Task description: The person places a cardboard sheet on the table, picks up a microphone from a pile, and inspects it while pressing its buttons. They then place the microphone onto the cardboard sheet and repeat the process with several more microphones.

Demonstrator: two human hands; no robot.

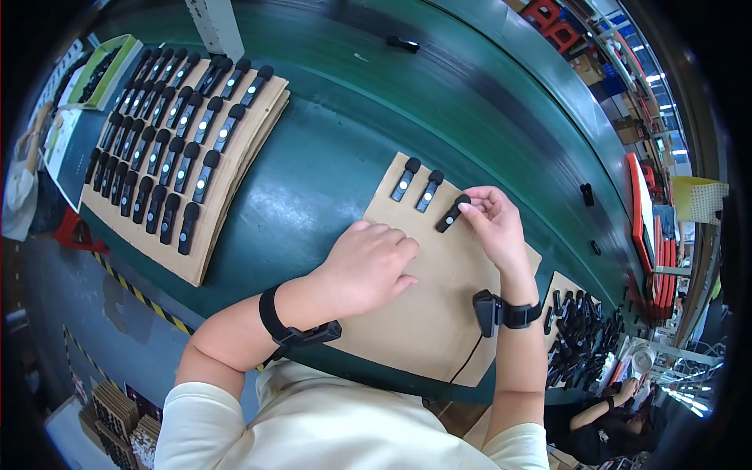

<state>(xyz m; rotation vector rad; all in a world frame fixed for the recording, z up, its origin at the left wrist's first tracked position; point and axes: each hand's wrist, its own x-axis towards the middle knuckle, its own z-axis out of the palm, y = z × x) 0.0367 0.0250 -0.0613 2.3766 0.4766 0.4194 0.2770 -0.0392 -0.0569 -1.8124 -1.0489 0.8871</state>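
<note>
My right hand (498, 227) pinches the foam end of a small black clip-on microphone (449, 219) over a brown cardboard sheet (423, 313). Just left of it, two matching microphones, a nearer one (429, 191) and a farther one (405, 179), lie side by side near the sheet's far edge. Each has a round foam head and a pale round mark. Above the left part of the sheet is my left hand (368, 266), back up, fingers curled under and thumb a little apart; the inside of its grip is hidden. Both wrists wear black strapped devices.
Rows of similar microphones (170, 157) cover stacked cardboard (196, 270) at left. A heap of black microphones (580, 333) lies at right, near another person (607, 423). A green-edged box (110, 74) stands far left. Loose black pieces lie on the green surface (313, 164).
</note>
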